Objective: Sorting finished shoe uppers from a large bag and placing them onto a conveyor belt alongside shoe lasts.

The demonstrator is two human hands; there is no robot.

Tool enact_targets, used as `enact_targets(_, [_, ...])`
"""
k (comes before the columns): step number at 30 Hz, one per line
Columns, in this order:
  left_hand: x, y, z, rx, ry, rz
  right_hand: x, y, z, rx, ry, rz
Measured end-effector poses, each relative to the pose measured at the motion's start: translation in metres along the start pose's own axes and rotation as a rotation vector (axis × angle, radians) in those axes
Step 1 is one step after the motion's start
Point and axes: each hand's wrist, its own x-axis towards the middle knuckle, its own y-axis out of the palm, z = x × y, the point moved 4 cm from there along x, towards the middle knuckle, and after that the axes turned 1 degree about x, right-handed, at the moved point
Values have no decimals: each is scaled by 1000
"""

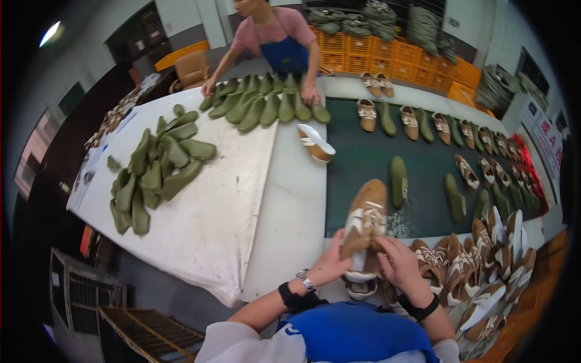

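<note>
A tan sneaker [370, 209] with white laces and white side patches is held in front of me, toe pointing away. My left hand [331, 260] is closed round the left side of its heel. At the right side of the heel, the fingers of my right hand [397, 261] are closed on the shoe's edge. Just beyond the shoe, a green shoe last [398, 181] lies on the dark green belt [357, 163]. Another tan-and-white shoe [316, 143] lies tipped on its side at the belt's left edge.
A pile of green lasts [160, 163] lies on the white cloth at left. Across the table, a person [281, 36] touches rows of lasts [257, 106]. Shoes and lasts line the belt at right. Many shoes [460, 260] are heaped beside my right arm. Orange crates [375, 54] stand behind.
</note>
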Motion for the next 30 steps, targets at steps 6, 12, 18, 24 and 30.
enact_targets(6, [13, -82, 59, -238, -234, -361, -28, -11, -18, 107, 183, 147])
enact_targets(12, [22, -39, 43, -15, -18, -318, -11, 17, 27, 354, 102, 108])
enact_targets(18, [-10, -6, 1, -11, -49, -228, -3, 36, 32, 332, 20, 300])
enact_targets(24, [0, 11, -19, 298, 319, -232, -15, 12, 10, 5, 35, 64])
enact_targets(30, [3, 39, -57, 464, 351, -66, -20, -9, -3, -75, -47, -113])
